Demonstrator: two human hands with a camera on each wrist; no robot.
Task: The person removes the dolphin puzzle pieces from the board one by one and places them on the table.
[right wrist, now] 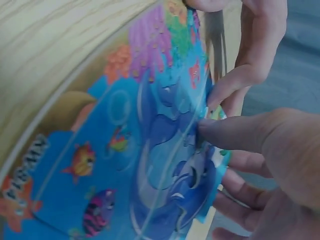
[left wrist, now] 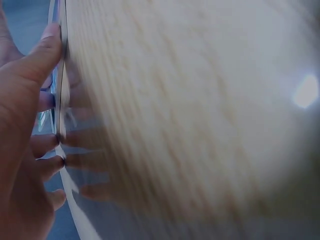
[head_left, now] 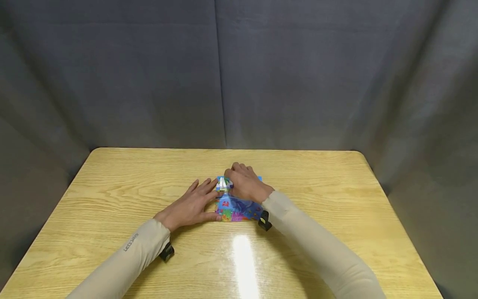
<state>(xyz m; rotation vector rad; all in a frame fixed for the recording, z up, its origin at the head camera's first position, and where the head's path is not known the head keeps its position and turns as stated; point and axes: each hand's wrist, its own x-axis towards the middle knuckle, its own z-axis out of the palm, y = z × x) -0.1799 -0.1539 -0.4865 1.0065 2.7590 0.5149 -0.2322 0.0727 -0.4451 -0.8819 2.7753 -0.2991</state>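
Note:
A colourful jigsaw puzzle [head_left: 242, 209] with dolphins, fish and coral lies on the wooden table. Its sea picture [right wrist: 165, 125] fills much of the right wrist view, with interlocking seams along the right side. My left hand [head_left: 190, 209] lies spread at its left edge, thumb and fingertips touching it; in the left wrist view the thumb [left wrist: 42, 55] is low along the table. Over the puzzle's upper part, my right hand [head_left: 244, 182] has curled fingers and seems to pinch a puzzle piece [right wrist: 221, 157] between thumb and fingers. The hand hides most of that piece.
The light wooden table [head_left: 317, 187] extends around the puzzle on all sides. A bright reflection [head_left: 244, 265] crosses its near part. Grey curtains [head_left: 149, 83] hang behind and on both sides. Dark straps [head_left: 264, 221] sit at both wrists.

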